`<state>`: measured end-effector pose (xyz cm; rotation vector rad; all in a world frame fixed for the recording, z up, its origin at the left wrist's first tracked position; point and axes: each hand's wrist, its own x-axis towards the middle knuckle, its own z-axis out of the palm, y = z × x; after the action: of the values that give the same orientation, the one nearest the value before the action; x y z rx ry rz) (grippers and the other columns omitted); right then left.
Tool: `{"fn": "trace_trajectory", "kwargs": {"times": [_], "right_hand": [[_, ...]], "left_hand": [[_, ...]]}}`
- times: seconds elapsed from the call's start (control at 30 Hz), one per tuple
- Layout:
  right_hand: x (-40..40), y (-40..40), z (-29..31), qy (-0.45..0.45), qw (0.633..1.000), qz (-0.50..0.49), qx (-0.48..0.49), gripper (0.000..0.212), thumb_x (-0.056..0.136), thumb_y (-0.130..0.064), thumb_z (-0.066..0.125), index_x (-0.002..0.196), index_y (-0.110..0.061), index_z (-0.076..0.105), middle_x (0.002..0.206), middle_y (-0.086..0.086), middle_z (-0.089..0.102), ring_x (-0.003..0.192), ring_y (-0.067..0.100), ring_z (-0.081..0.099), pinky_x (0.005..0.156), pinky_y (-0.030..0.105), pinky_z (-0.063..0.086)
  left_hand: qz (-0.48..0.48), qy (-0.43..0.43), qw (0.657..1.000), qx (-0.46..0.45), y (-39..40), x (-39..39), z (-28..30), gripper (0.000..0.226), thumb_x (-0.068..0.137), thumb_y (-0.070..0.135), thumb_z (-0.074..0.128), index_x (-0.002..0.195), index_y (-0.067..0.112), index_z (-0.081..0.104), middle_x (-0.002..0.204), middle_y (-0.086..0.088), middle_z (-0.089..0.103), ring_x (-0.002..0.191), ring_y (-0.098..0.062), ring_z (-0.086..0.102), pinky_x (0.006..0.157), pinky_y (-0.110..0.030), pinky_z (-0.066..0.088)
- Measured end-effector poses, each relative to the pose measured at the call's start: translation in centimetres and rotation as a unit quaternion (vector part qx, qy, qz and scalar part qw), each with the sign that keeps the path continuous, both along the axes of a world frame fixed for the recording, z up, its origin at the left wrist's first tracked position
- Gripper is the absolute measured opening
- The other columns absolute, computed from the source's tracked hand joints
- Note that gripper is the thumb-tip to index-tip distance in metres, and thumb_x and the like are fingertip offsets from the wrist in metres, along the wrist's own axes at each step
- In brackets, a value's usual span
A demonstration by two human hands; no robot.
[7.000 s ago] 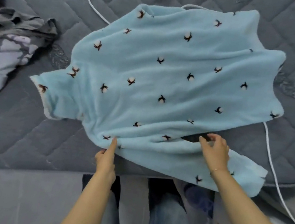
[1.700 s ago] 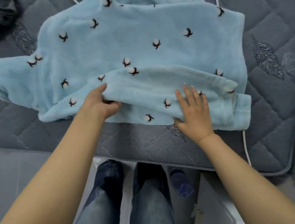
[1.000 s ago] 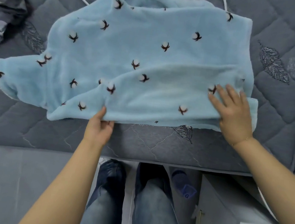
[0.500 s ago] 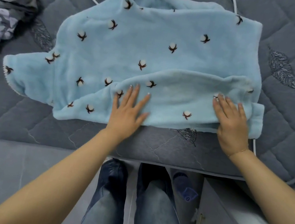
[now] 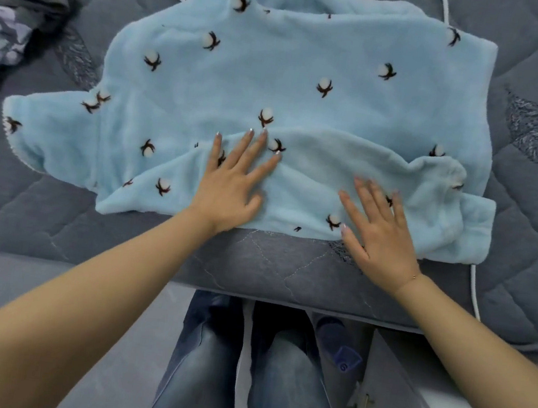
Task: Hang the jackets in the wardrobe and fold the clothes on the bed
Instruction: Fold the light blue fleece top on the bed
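A: Hands first; what are they doing?

B: Left hand (image 5: pixel 232 187) lies flat with the fingers spread, palm down on the folded-up hem of the blue fleece top (image 5: pixel 295 103); right hand (image 5: pixel 380 229) is flat as well, fingers straight, its heel partly over the bare mattress (image 5: pixel 286 268); neither grips anything; both press.

A: And the top, where is it?

B: Spread on the mattress close to the near edge, toward the right corner; neck opening at the far side; one sleeve (image 5: pixel 45 134) sticks out to the left, unfolded; the near strip is doubled over onto the body, and the hands rest on that strip.

A: So which step?

B: Folding the bed clothes, I'd say; this looks like smoothing the first fold; the garment is far from a finished bundle.

A: Next?

B: Probably bring the left sleeve in across the body, then fold again; fleece is thick, so the crease may spring up unless held.

A: Anything else around?

B: A white cable (image 5: pixel 474 295) runs under the top; a crumpled grey garment (image 5: pixel 10 15) lies at the left edge, unfolded.
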<state>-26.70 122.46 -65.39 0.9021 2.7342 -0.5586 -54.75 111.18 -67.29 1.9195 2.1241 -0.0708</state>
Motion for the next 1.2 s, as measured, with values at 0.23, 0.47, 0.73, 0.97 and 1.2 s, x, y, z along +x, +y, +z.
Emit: {"fn": "trace_trajectory", "kwargs": {"times": [0.23, 0.47, 0.73, 0.97, 1.2], "right_hand": [[1.3, 5.0, -3.9, -0.170, 0.983, -0.065, 0.025, 0.072, 0.091, -0.067, 0.004, 0.152, -0.034, -0.014, 0.159, -0.010, -0.023, 0.147, 0.014, -0.022, 0.114, 0.043, -0.024], [-0.8, 5.8, 1.3, -0.098, 0.981, -0.169, -0.006, 0.053, 0.096, -0.024, 0.053, 0.146, -0.013, 0.040, 0.156, 0.007, 0.032, 0.144, 0.030, 0.028, 0.116, 0.051, 0.014], [-7.2, 16.0, 5.5, 0.094, 0.945, -0.312, 0.019, 0.037, 0.086, 0.001, 0.058, 0.123, 0.000, 0.061, 0.129, 0.020, 0.053, 0.119, 0.040, 0.047, 0.102, 0.038, 0.034], [-8.8, 27.7, 2.5, -0.080, 0.974, -0.210, -0.018, 0.076, 0.084, -0.021, 0.067, 0.151, -0.015, 0.030, 0.153, 0.009, 0.035, 0.143, 0.028, 0.027, 0.119, 0.044, 0.010], [-3.4, 21.3, 2.1, 0.060, 0.983, -0.083, 0.154, 0.021, 0.067, -0.002, 0.058, 0.084, -0.011, 0.063, 0.073, 0.007, 0.058, 0.069, 0.031, 0.055, 0.070, 0.040, 0.031]], "left_hand": [[-0.055, -0.005, 0.990, -0.128, -0.4, -3.0, -3.0, 0.072, 0.091, 0.074, 0.006, 0.152, 0.042, -0.014, 0.161, 0.004, -0.026, 0.147, -0.018, -0.024, 0.116, -0.056, -0.015], [-0.005, -0.151, 0.983, -0.102, 3.6, -5.0, 2.5, 0.050, 0.099, 0.053, 0.037, 0.144, 0.031, 0.043, 0.156, 0.002, 0.031, 0.142, -0.024, 0.031, 0.116, -0.045, 0.018], [0.038, -0.166, 0.985, 0.007, 19.4, -6.6, 6.2, 0.049, 0.095, 0.029, 0.057, 0.141, 0.016, 0.046, 0.145, -0.006, 0.043, 0.130, -0.030, 0.041, 0.102, -0.042, 0.032], [0.040, -0.091, 0.991, -0.091, 27.2, -5.8, 3.5, 0.051, 0.089, 0.041, 0.064, 0.133, 0.020, 0.049, 0.130, -0.007, 0.054, 0.123, -0.029, 0.048, 0.101, -0.041, 0.032], [-0.099, -0.187, 0.977, 0.037, 18.7, -4.2, 5.6, 0.021, 0.077, 0.004, 0.075, 0.096, 0.007, 0.067, 0.091, -0.010, 0.059, 0.078, -0.030, 0.059, 0.051, -0.033, 0.045]]}}
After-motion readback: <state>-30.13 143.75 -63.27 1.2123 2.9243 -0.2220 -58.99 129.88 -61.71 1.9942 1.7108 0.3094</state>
